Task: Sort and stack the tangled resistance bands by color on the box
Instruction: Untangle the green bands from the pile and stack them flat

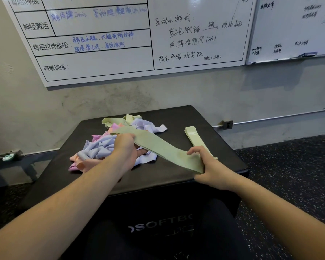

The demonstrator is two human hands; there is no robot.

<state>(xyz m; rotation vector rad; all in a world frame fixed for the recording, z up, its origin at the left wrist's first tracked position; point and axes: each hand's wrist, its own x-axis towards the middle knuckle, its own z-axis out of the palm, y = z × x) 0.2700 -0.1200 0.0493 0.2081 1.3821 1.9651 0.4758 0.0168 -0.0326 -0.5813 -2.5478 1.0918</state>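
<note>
A person stands over a black padded box (176,113), both bare forearms reaching in across its top. The left hand (125,152) is curled round one end of a pale green band (163,150), gripping it just above the tangled heap (109,145) of lilac, pink, peach and green bands that lies beneath and beyond its fingers (127,136). The right hand (212,169) pinches the other end of the same band, thumb under and fingers (197,150) curled over the top, so the strip runs flat and slightly sagging between the two hands, lifted off the box. Just past the right hand's fingers, towards the wall, lies a neat stack of folded green bands (194,136), its near end touching or hidden by that hand. To the right of that stack there is a strip of bare box top before the right edge; the near edge in front of both wrists has a wider band of bare surface. The front face of the box below the arms reads "SOFTBO", cut off by the right forearm. Beyond the fingers, on the grey wall, hangs a whiteboard (105,59) ruled into rows, with printed and handwritten Chinese; "有氧训练" and "练后拉伸放松" read clearly. A second whiteboard (289,29) sits to its right, its writing too small to read. A wall socket (227,125) sits low beside the box's far right corner.
</note>
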